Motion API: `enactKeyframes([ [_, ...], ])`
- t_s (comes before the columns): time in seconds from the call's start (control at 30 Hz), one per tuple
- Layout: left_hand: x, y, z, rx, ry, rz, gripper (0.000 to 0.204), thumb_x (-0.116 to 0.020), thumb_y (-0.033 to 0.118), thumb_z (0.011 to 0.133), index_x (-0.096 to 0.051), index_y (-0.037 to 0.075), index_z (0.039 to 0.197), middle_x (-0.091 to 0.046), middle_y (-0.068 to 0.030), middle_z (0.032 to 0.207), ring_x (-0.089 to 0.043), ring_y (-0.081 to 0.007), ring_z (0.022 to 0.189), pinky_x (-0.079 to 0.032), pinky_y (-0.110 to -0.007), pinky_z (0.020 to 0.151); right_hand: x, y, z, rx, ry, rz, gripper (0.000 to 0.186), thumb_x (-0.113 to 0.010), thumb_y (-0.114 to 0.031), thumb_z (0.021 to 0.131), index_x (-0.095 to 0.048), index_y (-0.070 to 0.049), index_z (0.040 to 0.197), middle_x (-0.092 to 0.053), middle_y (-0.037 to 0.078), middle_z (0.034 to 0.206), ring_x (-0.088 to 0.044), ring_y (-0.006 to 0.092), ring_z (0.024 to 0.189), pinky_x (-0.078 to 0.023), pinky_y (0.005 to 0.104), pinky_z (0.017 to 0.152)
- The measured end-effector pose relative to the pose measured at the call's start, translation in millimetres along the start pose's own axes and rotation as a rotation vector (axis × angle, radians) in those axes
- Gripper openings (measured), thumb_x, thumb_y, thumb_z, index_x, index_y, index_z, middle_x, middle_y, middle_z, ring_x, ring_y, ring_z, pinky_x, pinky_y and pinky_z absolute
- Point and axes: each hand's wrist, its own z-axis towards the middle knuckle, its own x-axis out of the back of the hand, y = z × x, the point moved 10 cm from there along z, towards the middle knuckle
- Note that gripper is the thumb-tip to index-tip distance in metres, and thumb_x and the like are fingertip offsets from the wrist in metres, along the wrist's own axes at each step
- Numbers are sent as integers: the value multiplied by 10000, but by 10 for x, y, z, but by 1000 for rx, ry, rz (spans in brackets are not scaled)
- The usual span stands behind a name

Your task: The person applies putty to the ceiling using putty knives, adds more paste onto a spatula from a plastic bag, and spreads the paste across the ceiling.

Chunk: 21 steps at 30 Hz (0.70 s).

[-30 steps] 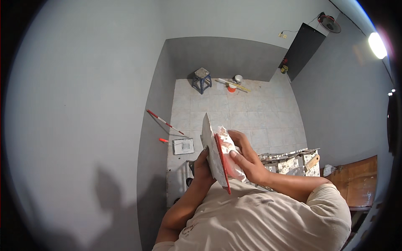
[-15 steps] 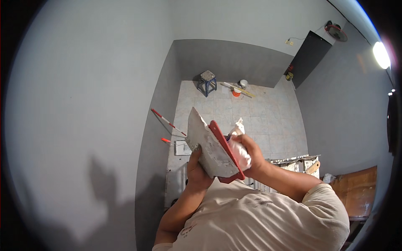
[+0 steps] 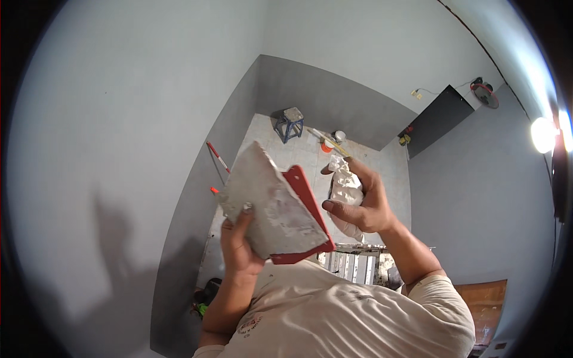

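My left hand (image 3: 242, 247) grips a flat grey board (image 3: 268, 203) caked with dried plaster, its thumb lying over the near face. Against the board's right side sits a red plate (image 3: 307, 197) with small holes at its upper corner; how the two are joined is hidden. To the right of them my right hand (image 3: 367, 206) curls its thumb and fingers round a white lumpy bundle (image 3: 347, 188), which looks smeared with wet putty. Its kind does not show. A gap separates the bundle from the red plate.
Grey walls (image 3: 209, 155) meet in a corner ahead. A blue stool (image 3: 290, 125) stands there, with a white pot (image 3: 339, 136), an orange bucket (image 3: 326, 147) and a yellow strip beside it. A red-and-white pole (image 3: 218, 156) leans at the left wall. A slatted metal platform (image 3: 352, 265) lies close to my body.
My right hand has drawn the white bundle away from the red plate, and its fingers have turned upward. The board has shifted left in view. The whole view has tilted.
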Motion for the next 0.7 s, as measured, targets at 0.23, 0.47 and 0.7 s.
enactKeyframes([
  [0.23,-160,671,-187,-329,82,172,301,-646,123,983,-635,-45,1232,-724,-126,1124,-722,-222,990,-600,-382,853,-80,-948,176,569,61,-621,391,-816,-100,627,-664,-40,982,-602,86,763,-590,290,690,-468,398,660],
  [0.47,-185,786,-261,-295,13,178,262,-606,107,987,-667,-68,1173,-739,-152,1079,-745,-216,921,-607,-363,808,-304,-1290,182,791,-18,-869,357,-838,-171,587,-603,-80,840,-559,52,733,-564,270,670,-471,396,659],
  [0.7,-355,833,-301,-242,3,239,252,-600,126,1016,-705,-60,1151,-754,-109,1042,-710,-132,907,-549,-292,814,-502,-1416,232,872,-225,-1058,380,-858,-254,633,-609,-44,828,-617,77,763,-633,286,728,-528,411,722],
])
